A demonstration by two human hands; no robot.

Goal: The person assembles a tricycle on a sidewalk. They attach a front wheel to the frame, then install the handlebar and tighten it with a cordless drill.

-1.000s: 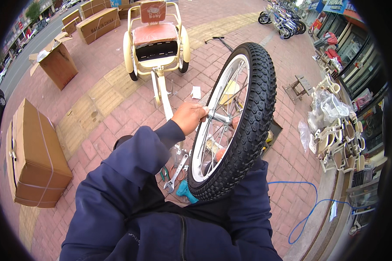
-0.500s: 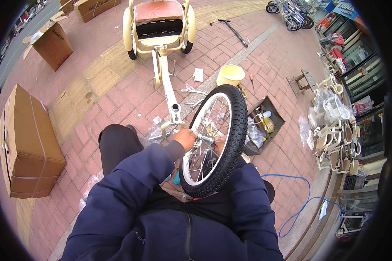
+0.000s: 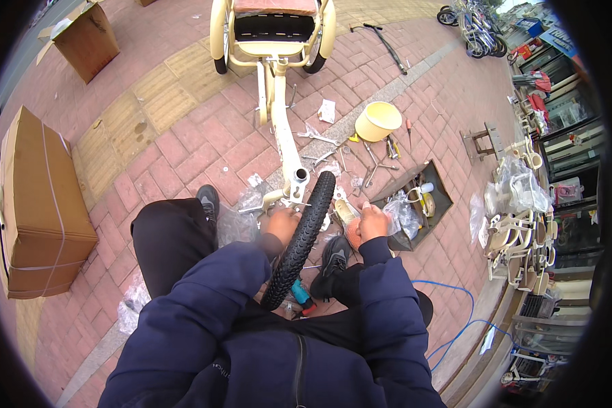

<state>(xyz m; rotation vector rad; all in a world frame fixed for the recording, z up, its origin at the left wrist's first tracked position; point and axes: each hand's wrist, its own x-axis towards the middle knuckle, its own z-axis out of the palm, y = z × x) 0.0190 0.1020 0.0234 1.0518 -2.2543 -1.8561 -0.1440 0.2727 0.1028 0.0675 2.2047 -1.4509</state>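
Observation:
A wheel with a black knobby tyre (image 3: 302,242) stands upright and nearly edge-on between my knees. My left hand (image 3: 283,224) is curled at the wheel's left side, close to its middle; the tyre partly hides the fingers. Away from the wheel, my right hand (image 3: 372,223) is closed, thumb and fingers together, and whatever it may hold is too small to make out. Just beside it is a cream part (image 3: 346,210) with orange netting (image 3: 353,234). Beyond the wheel, the front tube of a cream tricycle frame (image 3: 290,151) points toward me.
Right of my right hand sits a dark toolbox (image 3: 434,216) holding plastic bags. Wrenches (image 3: 319,138), a yellow bucket (image 3: 378,121) and a teal-handled tool (image 3: 301,292) lie about. A large carton (image 3: 44,204) stands left; a blue hose (image 3: 459,289) curls at right.
The wheel has turned from showing its spokes to nearly edge-on. My right hand has left the hub and moved right. The view has shifted, so the tricycle appears farther right.

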